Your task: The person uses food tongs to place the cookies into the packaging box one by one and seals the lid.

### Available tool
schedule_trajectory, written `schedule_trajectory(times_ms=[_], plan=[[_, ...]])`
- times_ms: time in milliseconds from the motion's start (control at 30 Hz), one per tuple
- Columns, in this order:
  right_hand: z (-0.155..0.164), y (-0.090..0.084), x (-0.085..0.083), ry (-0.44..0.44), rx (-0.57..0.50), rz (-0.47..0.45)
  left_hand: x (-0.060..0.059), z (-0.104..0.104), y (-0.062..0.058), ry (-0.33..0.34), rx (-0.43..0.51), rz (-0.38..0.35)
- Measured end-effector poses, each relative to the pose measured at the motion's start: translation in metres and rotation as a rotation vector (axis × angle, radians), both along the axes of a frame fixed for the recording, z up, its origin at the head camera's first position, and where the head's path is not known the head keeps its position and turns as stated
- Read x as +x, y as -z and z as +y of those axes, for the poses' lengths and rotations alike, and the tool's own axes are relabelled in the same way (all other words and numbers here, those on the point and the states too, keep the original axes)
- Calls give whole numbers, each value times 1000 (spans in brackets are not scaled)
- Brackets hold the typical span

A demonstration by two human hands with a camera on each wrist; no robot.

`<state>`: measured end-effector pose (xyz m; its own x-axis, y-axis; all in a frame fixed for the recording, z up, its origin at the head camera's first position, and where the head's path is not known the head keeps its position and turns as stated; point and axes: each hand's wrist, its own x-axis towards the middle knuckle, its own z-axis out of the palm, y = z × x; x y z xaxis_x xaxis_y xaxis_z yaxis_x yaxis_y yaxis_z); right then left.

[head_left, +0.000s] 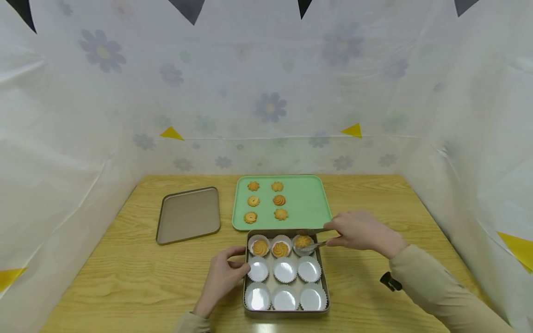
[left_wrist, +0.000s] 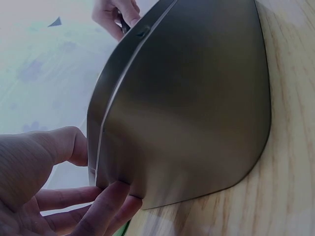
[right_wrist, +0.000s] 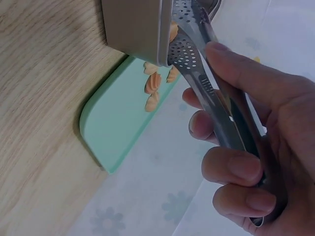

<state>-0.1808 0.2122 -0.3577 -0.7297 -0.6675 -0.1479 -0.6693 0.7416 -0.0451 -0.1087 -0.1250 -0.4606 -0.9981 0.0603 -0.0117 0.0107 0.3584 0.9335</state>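
A rectangular metal baking tin (head_left: 287, 313) stands on the table, lined with rows of paper cups (head_left: 285, 269). Swirled cookies (head_left: 260, 247) sit in the far row's left and middle cups. My left hand (head_left: 225, 275) holds the tin's left wall, thumb at the rim, fingers against the outside (left_wrist: 110, 206). My right hand (head_left: 362, 231) grips perforated metal tongs (right_wrist: 216, 105). Their jaws reach into the far right cup, one either side of a cookie (head_left: 303, 241); whether they squeeze it, I cannot tell.
Behind the tin lies a green tray (head_left: 306, 199) with several cookies in two columns on its left and middle. A shallow brown tray (head_left: 189, 216) lies to the left. Patterned sheeting (head_left: 266, 106) encloses the table at back and sides.
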Motion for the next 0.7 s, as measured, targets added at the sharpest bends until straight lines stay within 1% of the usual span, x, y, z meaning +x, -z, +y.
schedule_trajectory(times_ms=[67, 167, 400, 700], plan=[[-2, 0, 0, -1, 7, 14, 0, 1, 0, 4, -6, 22], [-4, 0, 0, 3, 11, 19, 1, 1, -1, 2, 1, 31], [-8, 0, 0, 16, 5, 4, 0, 0, 0, -2, 2, -27], [-15, -2, 1, 34, -1, 1, -1, 0, 1, 4, 7, -22]])
